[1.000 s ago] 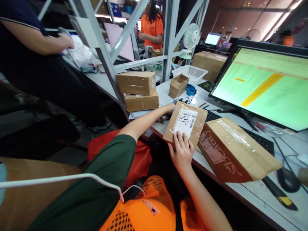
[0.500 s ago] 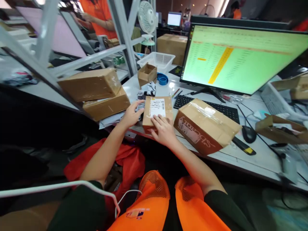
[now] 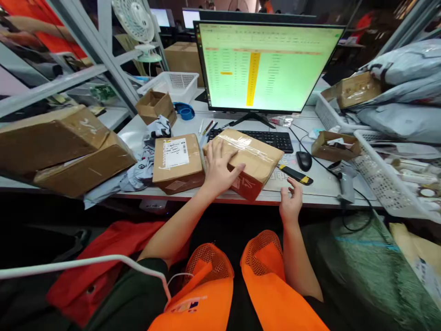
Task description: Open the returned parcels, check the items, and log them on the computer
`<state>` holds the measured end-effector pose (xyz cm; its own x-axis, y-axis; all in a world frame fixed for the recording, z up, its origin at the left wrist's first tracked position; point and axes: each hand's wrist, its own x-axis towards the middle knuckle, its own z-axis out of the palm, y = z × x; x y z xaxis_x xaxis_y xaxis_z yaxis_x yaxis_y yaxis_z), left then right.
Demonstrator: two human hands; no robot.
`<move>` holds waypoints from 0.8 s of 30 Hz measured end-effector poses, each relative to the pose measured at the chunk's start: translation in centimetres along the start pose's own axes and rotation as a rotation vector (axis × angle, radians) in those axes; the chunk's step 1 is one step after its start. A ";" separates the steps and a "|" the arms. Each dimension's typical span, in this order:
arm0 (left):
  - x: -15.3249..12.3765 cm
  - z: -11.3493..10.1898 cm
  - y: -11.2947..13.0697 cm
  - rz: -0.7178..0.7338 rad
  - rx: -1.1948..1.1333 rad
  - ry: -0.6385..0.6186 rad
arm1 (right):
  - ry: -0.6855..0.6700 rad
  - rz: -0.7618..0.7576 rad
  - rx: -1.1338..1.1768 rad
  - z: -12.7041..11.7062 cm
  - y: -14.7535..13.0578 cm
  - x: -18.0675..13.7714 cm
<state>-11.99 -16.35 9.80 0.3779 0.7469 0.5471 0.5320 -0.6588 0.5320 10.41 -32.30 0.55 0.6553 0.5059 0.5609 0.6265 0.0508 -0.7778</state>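
A small cardboard box [image 3: 177, 162] with a white shipping label lies flat on the desk, with neither hand on it. To its right sits a larger taped cardboard box [image 3: 257, 155] printed in red. My left hand [image 3: 219, 169] lies flat on the left end of that larger box, fingers spread. Near the desk's front edge my right hand [image 3: 291, 203] hovers with loosely curled, parted fingers, holding nothing. A black and yellow box cutter [image 3: 295, 174] lies just beyond it on the desk.
A monitor [image 3: 265, 64] with a green spreadsheet stands behind a black keyboard [image 3: 272, 138] and mouse [image 3: 303, 160]. Two stacked boxes [image 3: 62, 149] sit left, crumpled bags [image 3: 141, 168] beside them. A scanner [image 3: 344, 181], white baskets [image 3: 386, 184] and grey parcels [image 3: 403, 92] fill the right.
Both hands left the labelled box, which now lies flat on the desk. My left hand moved onto the larger box, my right hand drew back to the desk edge. The view swung right.
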 end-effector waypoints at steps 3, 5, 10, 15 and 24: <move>0.4 2.2 0.6 0.009 0.024 0.120 | 0.003 -0.050 -0.092 -2.3 4.1 3.8; 0.6 2.9 0.1 0.037 0.003 0.194 | -0.038 -0.068 -0.207 -3.8 6.5 6.1; 1.9 2.6 -2.1 0.104 -0.048 0.241 | -0.339 0.003 -0.568 -4.4 9.9 9.2; 0.4 2.0 2.1 0.153 0.044 0.204 | -0.447 -0.042 -0.624 -3.2 10.6 8.8; -3.1 1.2 4.7 0.515 0.188 0.081 | -0.431 -0.116 -0.643 -3.4 10.2 8.5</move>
<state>-9.78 -21.64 9.83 0.5693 0.3178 0.7582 0.4229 -0.9041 0.0614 23.82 -30.41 -1.65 0.4316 0.8244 0.3662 0.8886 -0.3187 -0.3298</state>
